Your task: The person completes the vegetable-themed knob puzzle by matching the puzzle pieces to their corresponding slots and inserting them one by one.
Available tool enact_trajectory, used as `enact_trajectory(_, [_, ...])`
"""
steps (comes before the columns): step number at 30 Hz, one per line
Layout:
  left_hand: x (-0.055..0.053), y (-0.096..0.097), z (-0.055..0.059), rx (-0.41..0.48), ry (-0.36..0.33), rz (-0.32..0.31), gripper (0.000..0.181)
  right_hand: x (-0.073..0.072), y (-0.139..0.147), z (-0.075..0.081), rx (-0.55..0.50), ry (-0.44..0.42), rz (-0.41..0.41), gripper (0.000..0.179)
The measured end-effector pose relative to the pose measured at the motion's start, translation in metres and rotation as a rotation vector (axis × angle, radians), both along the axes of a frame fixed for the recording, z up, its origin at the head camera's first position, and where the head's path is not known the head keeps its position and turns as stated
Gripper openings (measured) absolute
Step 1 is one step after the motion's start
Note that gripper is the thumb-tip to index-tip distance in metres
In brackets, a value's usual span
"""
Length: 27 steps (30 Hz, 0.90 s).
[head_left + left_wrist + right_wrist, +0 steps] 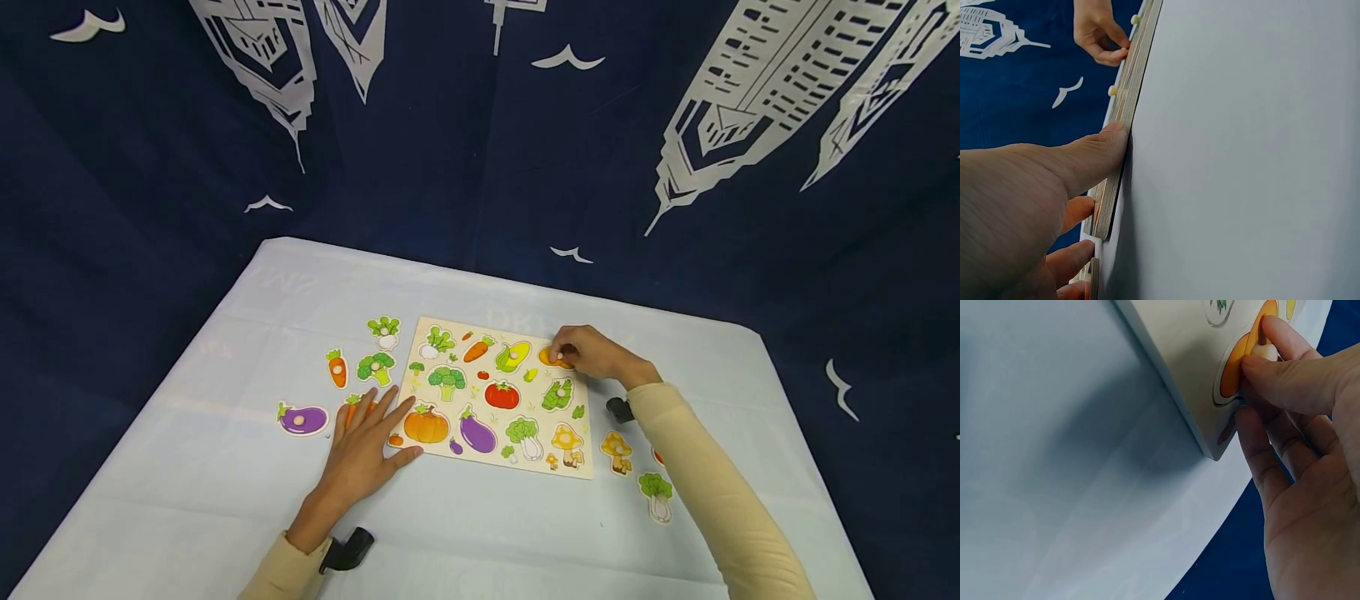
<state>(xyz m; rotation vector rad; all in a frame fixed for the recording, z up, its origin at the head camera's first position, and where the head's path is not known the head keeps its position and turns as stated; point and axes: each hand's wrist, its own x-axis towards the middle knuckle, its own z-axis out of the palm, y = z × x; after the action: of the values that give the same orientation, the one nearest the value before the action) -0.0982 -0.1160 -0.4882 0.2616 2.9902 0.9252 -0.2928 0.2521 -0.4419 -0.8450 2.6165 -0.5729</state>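
A wooden vegetable puzzle board (491, 462) lies on the white-covered table between both hands. At its far right corner my right hand (592, 354) pinches the small round knob (1264, 353) of an orange puzzle piece (1232, 372) between thumb and index finger. The piece overlaps its matching outline there, partly hidden by the fingers. My left hand (363, 454) rests with spread fingers at the board's near left corner, its thumb on the board's edge in the left wrist view. Beneath those fingers an orange pumpkin piece (356, 406) shows in part. A knobbed cabbage piece (557, 395) sits on the board.
Left of the board lie radish (385, 332), broccoli (376, 367), carrot (337, 369) and eggplant (302, 420) pieces. To its right are mushroom (617, 452) and bok choy (657, 497) pieces, plus a red one (659, 456) mostly behind the sleeve. Dark blue fabric (450, 167) hangs behind.
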Motion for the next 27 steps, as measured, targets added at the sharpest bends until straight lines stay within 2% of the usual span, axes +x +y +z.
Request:
enact_trajectory(8, [0.0, 0.0, 0.0, 0.0, 0.005, 0.0, 0.076, 0.002, 0.003, -0.002, -0.016, 0.007, -0.039, 0.024])
enact_trajectory(13, [0.0, 0.0, 0.0, 0.003, -0.009, -0.004, 0.075, 0.008, 0.01, 0.002, -0.055, 0.063, -0.057, 0.024])
enact_trajectory(20, [0.0, 0.0, 0.0, 0.0, -0.009, 0.002, 0.076, 0.023, 0.025, 0.015, -0.122, 0.148, -0.08, 0.023])
enact_trajectory(27, [0.0, -0.001, 0.0, 0.002, -0.003, -0.003, 0.076, 0.048, 0.035, 0.021, -0.145, 0.205, -0.111, 0.023])
